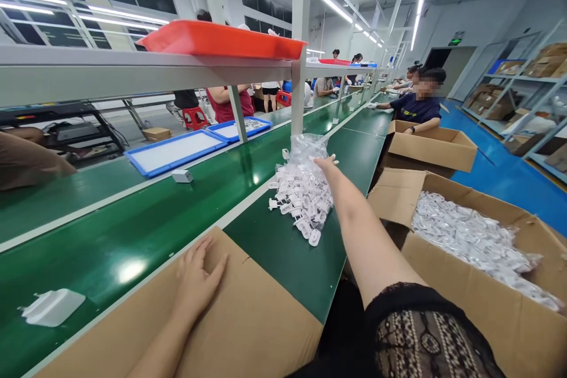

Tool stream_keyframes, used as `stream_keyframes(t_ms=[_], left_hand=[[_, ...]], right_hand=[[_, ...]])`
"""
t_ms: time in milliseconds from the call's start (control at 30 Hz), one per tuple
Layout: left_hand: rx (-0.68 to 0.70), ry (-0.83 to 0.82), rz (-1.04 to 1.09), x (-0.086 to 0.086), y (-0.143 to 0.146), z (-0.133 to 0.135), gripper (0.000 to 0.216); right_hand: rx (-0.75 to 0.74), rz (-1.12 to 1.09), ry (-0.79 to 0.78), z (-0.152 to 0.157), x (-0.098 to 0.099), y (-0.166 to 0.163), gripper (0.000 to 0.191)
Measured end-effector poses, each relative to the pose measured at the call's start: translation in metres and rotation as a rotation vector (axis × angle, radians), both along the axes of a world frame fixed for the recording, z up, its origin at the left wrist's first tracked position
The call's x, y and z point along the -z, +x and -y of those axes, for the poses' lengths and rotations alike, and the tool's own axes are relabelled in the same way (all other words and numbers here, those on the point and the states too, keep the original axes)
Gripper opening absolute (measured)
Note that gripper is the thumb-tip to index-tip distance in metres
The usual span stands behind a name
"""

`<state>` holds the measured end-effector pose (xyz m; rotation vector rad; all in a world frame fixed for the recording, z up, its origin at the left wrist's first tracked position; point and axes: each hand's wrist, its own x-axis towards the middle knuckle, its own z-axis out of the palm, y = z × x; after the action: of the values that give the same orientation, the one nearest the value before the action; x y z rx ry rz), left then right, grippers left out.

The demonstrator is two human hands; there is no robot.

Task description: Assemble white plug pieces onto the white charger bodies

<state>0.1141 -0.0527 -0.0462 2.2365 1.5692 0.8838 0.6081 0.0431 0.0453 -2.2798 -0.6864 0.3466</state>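
Note:
My right hand (326,162) reaches far forward and grips the top of a clear plastic bag (307,147), from which small white plastic plugs (303,198) lie spilled in a heap on the green belt. My left hand (198,271) rests flat with fingers apart on a sheet of brown cardboard (248,319) laid on the bench in front of me. A single white charger (52,306) lies on the belt to the far left.
An open carton (500,319) of bagged white parts stands at my right, and another carton (432,147) beyond it beside a seated person. Blue trays (175,152) and a small white part (182,175) lie across the belt. A red tray (219,40) sits on the overhead shelf.

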Motion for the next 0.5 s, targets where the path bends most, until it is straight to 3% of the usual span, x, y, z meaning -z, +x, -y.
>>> stream_keyframes(t_ms=[233, 500], left_hand=[[0.004, -0.001, -0.028, 0.002, -0.001, -0.003, 0.055], [0.004, -0.022, 0.01, -0.003, 0.004, -0.003, 0.056]], right_hand=[[-0.246, 0.065, -0.074, -0.019, 0.007, -0.022, 0.034], [-0.566, -0.033, -0.047, 0.002, 0.01, -0.052, 0.016]])
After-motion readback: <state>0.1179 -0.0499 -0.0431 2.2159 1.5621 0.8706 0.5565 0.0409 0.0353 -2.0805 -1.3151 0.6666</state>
